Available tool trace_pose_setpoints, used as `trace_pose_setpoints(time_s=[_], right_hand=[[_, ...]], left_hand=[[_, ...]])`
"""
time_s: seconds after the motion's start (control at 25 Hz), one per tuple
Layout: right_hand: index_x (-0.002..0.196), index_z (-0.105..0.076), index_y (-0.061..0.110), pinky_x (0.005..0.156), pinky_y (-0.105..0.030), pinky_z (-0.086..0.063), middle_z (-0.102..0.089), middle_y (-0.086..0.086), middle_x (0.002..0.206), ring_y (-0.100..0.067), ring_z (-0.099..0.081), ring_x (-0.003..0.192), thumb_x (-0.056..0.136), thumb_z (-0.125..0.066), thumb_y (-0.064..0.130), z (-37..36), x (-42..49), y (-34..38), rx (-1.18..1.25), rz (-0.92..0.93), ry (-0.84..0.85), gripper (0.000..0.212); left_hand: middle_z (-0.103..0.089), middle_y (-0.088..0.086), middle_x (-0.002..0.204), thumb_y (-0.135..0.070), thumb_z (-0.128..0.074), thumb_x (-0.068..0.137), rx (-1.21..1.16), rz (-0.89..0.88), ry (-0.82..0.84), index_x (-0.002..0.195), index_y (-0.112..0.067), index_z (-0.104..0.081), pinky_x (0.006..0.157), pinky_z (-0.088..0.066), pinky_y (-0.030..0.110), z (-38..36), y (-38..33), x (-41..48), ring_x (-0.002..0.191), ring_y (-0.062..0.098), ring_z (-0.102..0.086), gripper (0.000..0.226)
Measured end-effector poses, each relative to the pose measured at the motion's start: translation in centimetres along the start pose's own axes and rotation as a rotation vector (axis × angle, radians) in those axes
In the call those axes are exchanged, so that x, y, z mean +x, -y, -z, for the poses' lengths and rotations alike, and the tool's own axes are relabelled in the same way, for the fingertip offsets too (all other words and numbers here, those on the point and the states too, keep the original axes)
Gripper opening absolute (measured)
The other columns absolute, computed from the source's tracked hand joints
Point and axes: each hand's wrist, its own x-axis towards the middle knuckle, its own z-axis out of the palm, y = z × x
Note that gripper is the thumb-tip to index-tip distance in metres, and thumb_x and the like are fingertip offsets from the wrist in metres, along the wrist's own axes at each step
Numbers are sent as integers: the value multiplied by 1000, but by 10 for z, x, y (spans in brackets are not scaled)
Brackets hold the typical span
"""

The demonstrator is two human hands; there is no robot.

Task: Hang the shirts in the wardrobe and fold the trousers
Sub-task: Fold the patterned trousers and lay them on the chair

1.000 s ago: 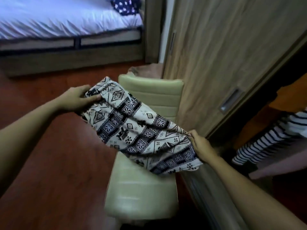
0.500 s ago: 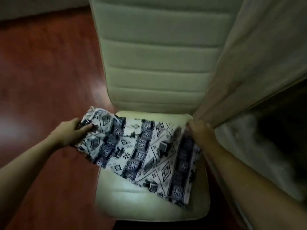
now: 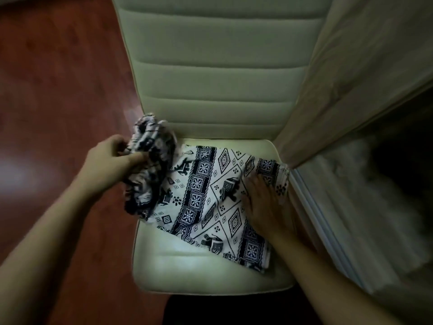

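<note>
A cream padded leather chair (image 3: 187,266) fills the middle, with a pale wooden wardrobe door (image 3: 363,66) to its right. The white cloth trousers printed with navy geometric bands (image 3: 206,195) lie on the seat, long axis running left to right, tilted toward the near right. Of the two hands, the left hand (image 3: 110,160) grips the bunched left end, raised off the seat; the right hand (image 3: 264,202) presses flat, fingers straight, on the right end. The fold likely carries the left end rightward over the pinned half
</note>
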Motion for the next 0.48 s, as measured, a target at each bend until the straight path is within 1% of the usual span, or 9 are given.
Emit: trace_pose_setpoints(time_s=[0.04,0.12,0.16,0.24,0.28,0.32,0.36,0.44,0.48], right_hand=[[149,-15,21,119,-42,-6,-3,4,157,-13,2,145,98,-14,48,-10,-2,3,22,30,21,57],[149,-1,27,119,-41,1,12,8,155,-13,16,143,92,-6,56,-20,-2,5,-34,67,113,64],[147,6,29,118,-42,4,19,7,154,-14,21,142,90,-7,58,-21,0,4,-82,73,156,66],[143,18,29,117,-44,6,26,5,153,-16,26,140,92,-16,57,-24,0,-2,-146,69,207,68],[142,22,26,117,-44,7,29,4,152,-15,27,140,92,-20,58,-23,-3,-4,-165,48,218,72],[141,24,24,116,-43,9,31,3,151,-15,27,140,90,-20,62,-24,-5,-9,-192,18,215,77],[141,24,22,115,-43,12,32,2,150,-14,28,139,87,-15,68,-25,-7,-13,-223,-5,205,81],[143,21,21,114,-45,16,31,0,151,-13,28,140,81,-1,72,-29,-12,-20,-282,-10,154,83],[145,17,22,113,-46,16,27,0,153,-12,26,141,81,2,72,-32,-15,-22,-286,-2,117,83]], left_hand=[[-68,5,99,-39,-75,67,25,-57,-51,108,-19,-61,82,-51,38,-16,-11,-12,86,24,-63,48],[-59,7,118,-28,-73,75,149,-189,-99,129,-16,-46,88,-45,34,-63,-30,-42,101,24,-57,62],[-53,8,126,-29,-69,78,242,-247,-61,138,-15,-37,89,-45,36,-89,-32,-57,107,26,-53,70],[-40,10,133,-40,-60,84,424,-234,61,146,-14,-20,88,-46,37,-132,-20,-65,114,25,-45,78],[-33,12,139,-47,-54,87,498,-204,95,148,-13,-13,93,-43,36,-148,-10,-63,121,25,-39,81],[-20,14,149,-53,-46,90,572,-208,120,150,-13,-5,103,-35,38,-161,0,-60,132,27,-28,83],[0,13,157,-59,-34,92,632,-234,139,150,-13,4,113,-20,43,-173,10,-60,143,29,-9,83],[34,5,151,-59,-14,95,689,-338,183,145,-17,23,112,15,45,-191,21,-62,139,22,30,75],[38,3,147,-55,-9,97,708,-364,215,141,-18,28,108,21,45,-196,25,-61,134,18,37,69]])
